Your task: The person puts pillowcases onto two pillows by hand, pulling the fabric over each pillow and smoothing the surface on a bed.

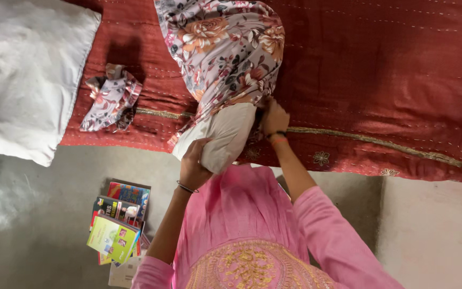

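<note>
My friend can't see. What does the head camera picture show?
A person's left hand and right hand pull a floral pillowcase over a white pillow on a red quilt. Another pillow lies nearby; books sit on the floor.

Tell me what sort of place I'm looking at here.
Most likely a bedroom in a home. A bed with a red quilted bedspread carries a white pillow; both hands work another pillow into a floral pillowcase. Books are stacked on the bare floor.
</note>
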